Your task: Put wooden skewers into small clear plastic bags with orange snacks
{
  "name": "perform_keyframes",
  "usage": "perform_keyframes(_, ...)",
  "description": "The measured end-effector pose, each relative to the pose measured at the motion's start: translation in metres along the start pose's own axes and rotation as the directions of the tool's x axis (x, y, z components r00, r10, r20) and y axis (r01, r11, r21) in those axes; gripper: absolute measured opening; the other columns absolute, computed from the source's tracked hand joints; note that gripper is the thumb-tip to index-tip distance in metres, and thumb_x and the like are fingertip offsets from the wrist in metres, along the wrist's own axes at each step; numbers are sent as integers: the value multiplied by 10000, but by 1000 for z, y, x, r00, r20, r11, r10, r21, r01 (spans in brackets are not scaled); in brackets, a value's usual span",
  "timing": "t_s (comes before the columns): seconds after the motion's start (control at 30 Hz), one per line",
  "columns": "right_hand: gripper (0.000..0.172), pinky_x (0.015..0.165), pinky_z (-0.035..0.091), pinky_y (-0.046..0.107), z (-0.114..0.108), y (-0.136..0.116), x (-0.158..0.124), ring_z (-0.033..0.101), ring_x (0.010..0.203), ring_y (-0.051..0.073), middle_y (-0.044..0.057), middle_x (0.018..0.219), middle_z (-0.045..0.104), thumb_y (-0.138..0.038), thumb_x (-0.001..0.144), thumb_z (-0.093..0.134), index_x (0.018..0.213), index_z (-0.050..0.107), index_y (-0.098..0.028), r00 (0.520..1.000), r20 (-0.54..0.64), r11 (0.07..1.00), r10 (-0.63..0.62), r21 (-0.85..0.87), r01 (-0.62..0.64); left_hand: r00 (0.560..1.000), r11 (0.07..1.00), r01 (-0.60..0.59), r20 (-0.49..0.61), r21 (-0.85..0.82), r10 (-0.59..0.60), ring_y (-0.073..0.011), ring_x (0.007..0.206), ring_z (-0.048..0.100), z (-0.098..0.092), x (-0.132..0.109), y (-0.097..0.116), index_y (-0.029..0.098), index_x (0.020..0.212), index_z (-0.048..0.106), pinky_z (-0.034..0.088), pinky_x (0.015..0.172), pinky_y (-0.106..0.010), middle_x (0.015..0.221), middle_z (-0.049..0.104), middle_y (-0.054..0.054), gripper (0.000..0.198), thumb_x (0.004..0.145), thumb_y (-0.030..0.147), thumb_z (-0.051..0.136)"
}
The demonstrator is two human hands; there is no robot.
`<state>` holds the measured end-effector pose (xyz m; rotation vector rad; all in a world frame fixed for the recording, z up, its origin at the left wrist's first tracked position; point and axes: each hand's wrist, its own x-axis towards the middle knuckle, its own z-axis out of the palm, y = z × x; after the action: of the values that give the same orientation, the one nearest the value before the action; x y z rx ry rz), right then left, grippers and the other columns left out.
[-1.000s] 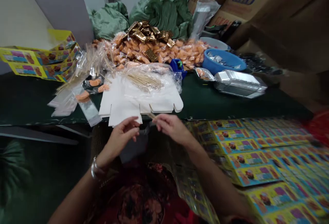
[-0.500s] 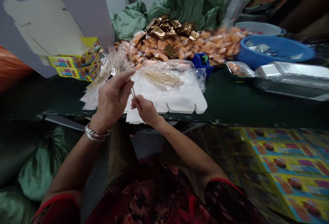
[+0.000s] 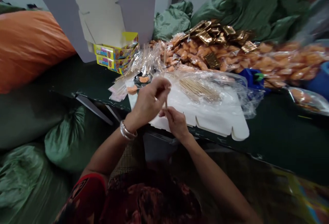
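My left hand and my right hand meet above a white die-cut cardboard blank. Both pinch a thin wooden stick, most of which my fingers hide. A silver bangle circles my left wrist. A bundle of wooden sticks lies on the blank under clear plastic film, just beyond my right hand. Two small orange pieces in clear wrappers lie beyond my left hand.
A heap of bagged orange pieces with gold foil packets lies along the dark green table. Yellow printed boxes stand at the back left, beside green sacks and an orange sack.
My view has swung left, so everything shifts right in the frame. My hands stay close together on the stick, and the printed cards at the lower right have nearly left the view.
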<state>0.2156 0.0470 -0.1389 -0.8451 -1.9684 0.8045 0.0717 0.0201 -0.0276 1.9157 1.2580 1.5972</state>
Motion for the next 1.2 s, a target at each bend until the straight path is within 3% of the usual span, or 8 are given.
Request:
perform_keyframes(0.2,437,655,497,259,-1,-36,-4,567,569,113,25,752,646,-278,958,357,1360,455,-137,986,160,999,-38,-16,41,937,881,343,47,-325,-347,-72,473,506,-40,12,-39,180,777,528,455,461,-211,639,535,28,69,750,132,568)
perform_keyframes(0.37,453,628,471,258,-13,-32,-8,526,521,121,9,606,600,-220,920,357,1316,542,-102,978,204,994,-31,-98,52,821,841,526,-183,-128,-541,-88,526,559,-61,-52,-72,167,831,549,474,504,-209,669,597,4,117,760,237,610)
perform_keyframes(0.5,435,572,435,243,-16,-15,-12,497,483,109,-4,561,579,-189,896,387,1269,584,-82,973,224,996,49,-85,-30,655,652,755,-149,76,-741,-92,464,532,-45,-113,-90,142,674,560,402,438,-189,572,579,0,314,763,436,629)
perform_keyframes(0.67,445,572,418,223,-9,-11,-10,487,483,95,-2,569,585,-173,885,399,1281,575,-76,961,270,998,55,-31,-49,551,591,795,-246,-135,-797,-93,452,525,-18,-126,-110,158,687,521,394,443,-191,569,574,12,343,680,474,652)
perform_keyframes(0.9,456,588,411,236,-3,-13,-1,498,502,108,1,562,579,-170,877,386,1282,581,-88,926,370,997,74,-35,-66,563,576,818,-210,-1,-800,-109,467,504,-57,-122,-113,156,652,595,395,497,-229,569,583,-6,268,765,394,553)
perform_keyframes(1.03,474,618,422,240,0,-19,6,522,534,114,3,573,578,-161,885,371,1319,554,-108,897,436,997,71,-14,-72,765,601,643,-349,475,-542,-187,735,604,-68,-121,-105,173,841,685,451,728,-303,823,690,-70,212,827,294,511)
perform_keyframes(1.1,482,622,423,240,1,-20,8,524,537,113,-1,577,577,-157,884,375,1336,540,-125,885,460,997,77,-15,-79,826,610,563,-400,558,-396,-203,826,605,-65,-119,-103,166,870,677,451,796,-322,891,684,-86,194,821,272,523)
perform_keyframes(1.2,471,622,424,238,0,-21,9,526,539,109,-1,594,585,-159,888,386,1332,544,-138,871,483,995,90,-7,-99,737,704,646,-484,295,-472,-150,654,578,-58,-116,-101,169,806,620,464,632,-269,730,628,-29,130,772,291,589)
